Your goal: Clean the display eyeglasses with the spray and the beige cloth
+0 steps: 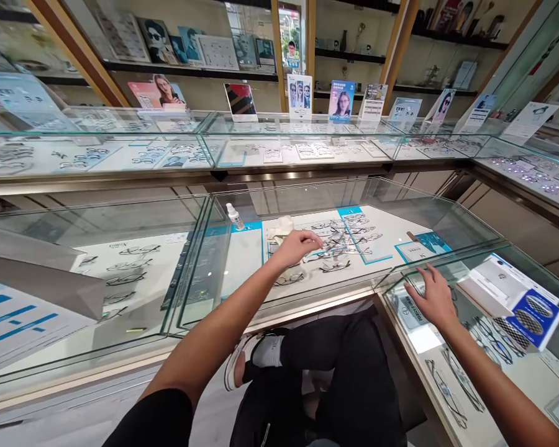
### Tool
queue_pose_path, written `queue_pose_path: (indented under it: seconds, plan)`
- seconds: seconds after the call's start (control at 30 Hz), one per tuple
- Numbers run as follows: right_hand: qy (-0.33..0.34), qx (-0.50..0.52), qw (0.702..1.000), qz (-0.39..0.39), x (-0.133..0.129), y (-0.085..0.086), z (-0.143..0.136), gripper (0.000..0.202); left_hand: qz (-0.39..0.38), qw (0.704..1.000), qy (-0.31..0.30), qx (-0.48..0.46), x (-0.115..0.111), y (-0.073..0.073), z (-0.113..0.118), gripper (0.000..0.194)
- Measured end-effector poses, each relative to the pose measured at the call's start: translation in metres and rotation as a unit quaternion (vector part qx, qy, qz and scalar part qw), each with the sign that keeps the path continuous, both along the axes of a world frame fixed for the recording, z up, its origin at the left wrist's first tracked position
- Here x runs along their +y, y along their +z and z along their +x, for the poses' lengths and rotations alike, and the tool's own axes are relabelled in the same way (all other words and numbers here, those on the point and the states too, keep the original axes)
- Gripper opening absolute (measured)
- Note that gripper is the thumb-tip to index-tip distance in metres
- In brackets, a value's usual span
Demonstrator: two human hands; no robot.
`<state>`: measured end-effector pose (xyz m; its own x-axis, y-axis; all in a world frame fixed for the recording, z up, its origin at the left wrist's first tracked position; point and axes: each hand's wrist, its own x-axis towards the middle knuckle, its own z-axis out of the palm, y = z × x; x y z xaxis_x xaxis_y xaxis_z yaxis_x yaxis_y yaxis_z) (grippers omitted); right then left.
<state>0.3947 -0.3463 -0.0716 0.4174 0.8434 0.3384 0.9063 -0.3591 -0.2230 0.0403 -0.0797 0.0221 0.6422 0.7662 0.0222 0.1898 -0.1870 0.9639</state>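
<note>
My left hand (299,246) reaches over the glass counter with its fingers bent and drawn together. Beside its fingertips lie several pairs of eyeglasses (338,241), some overlapping; whether the fingers hold one is hidden. Just behind this hand is a crumpled whitish cloth (282,226). A white spray bottle (234,216) stands tilted in the picture to its left. On the right, my right hand (432,294) rests with spread fingers on the glass top of the side counter (451,267), holding nothing. More eyeglasses (447,391) lie beneath that glass.
A white and blue box (517,301) sits right of my right hand. At the left stands a large white carton (32,304). Glass edges (193,267) divide the counters. Across the aisle, a long display case (302,143) carries several upright cards. My legs (326,366) are below the counter.
</note>
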Motion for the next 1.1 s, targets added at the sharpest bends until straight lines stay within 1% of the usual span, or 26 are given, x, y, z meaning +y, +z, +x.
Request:
queue_pose_path:
  seconds: [0.03,0.07,0.13,0.17,0.23,0.3,0.33,0.4,0.47,0.5,0.53,0.6,0.67,0.73,0.8,0.9,1.0,1.1]
  plan:
    - [0.016,0.005,0.999,0.033,0.009,0.008,-0.014,0.062,-0.003,0.999,0.029,-0.025,0.011,0.0,-0.014,0.017]
    - [0.047,0.018,0.997,0.066,0.023,0.019,-0.032,0.057,0.0,0.997,0.058,-0.049,0.023,-0.002,-0.027,0.017]
    - [0.155,0.07,0.981,0.097,0.059,0.043,-0.077,0.044,0.015,0.989,0.116,-0.093,0.045,-0.008,-0.049,0.017]
    - [0.203,0.105,0.968,0.107,0.083,0.056,-0.103,0.037,0.024,0.984,0.14,-0.11,0.056,-0.011,-0.057,0.017]
    - [0.271,0.172,0.938,0.134,0.135,0.079,-0.156,0.026,0.042,0.973,0.18,-0.136,0.073,-0.02,-0.07,0.018]
    - [0.307,0.221,0.911,0.163,0.191,0.095,-0.203,0.023,0.067,0.962,0.212,-0.156,0.085,-0.029,-0.079,0.019]
    - [0.316,0.236,0.903,0.171,0.217,0.099,-0.223,0.022,0.086,0.957,0.227,-0.162,0.089,-0.034,-0.083,0.019]
    - [0.323,0.249,0.896,0.176,0.263,0.099,-0.253,0.021,0.133,0.944,0.254,-0.162,0.094,-0.041,-0.09,0.018]
    - [0.335,0.236,0.894,0.181,0.297,0.091,-0.271,0.02,0.171,0.935,0.27,-0.152,0.096,-0.045,-0.096,0.017]
    - [0.34,0.231,0.892,0.186,0.309,0.085,-0.276,0.02,0.178,0.933,0.275,-0.146,0.097,-0.046,-0.099,0.017]
    - [0.344,0.232,0.889,0.193,0.318,0.079,-0.279,0.02,0.178,0.933,0.277,-0.145,0.097,-0.047,-0.101,0.017]
    - [0.342,0.258,0.88,0.205,0.328,0.065,-0.281,0.021,0.164,0.935,0.277,-0.148,0.097,-0.048,-0.104,0.018]
    - [0.345,0.296,0.867,0.203,0.33,0.055,-0.279,0.022,0.14,0.938,0.275,-0.157,0.098,-0.049,-0.104,0.019]
    - [0.359,0.318,0.856,0.193,0.33,0.049,-0.275,0.023,0.12,0.94,0.273,-0.164,0.098,-0.05,-0.103,0.019]
    - [0.368,0.326,0.849,0.192,0.329,0.049,-0.271,0.023,0.108,0.942,0.268,-0.169,0.098,-0.052,-0.1,0.02]
    - [0.372,0.328,0.844,0.204,0.327,0.055,-0.269,0.022,0.093,0.944,0.252,-0.191,0.097,-0.054,-0.096,0.021]
    - [0.385,0.314,0.841,0.213,0.325,0.061,-0.27,0.018,0.067,0.944,0.231,-0.226,0.097,-0.054,-0.094,0.022]
    - [0.389,0.301,0.842,0.22,0.323,0.064,-0.272,0.016,0.059,0.947,0.219,-0.229,0.096,-0.052,-0.095,0.023]
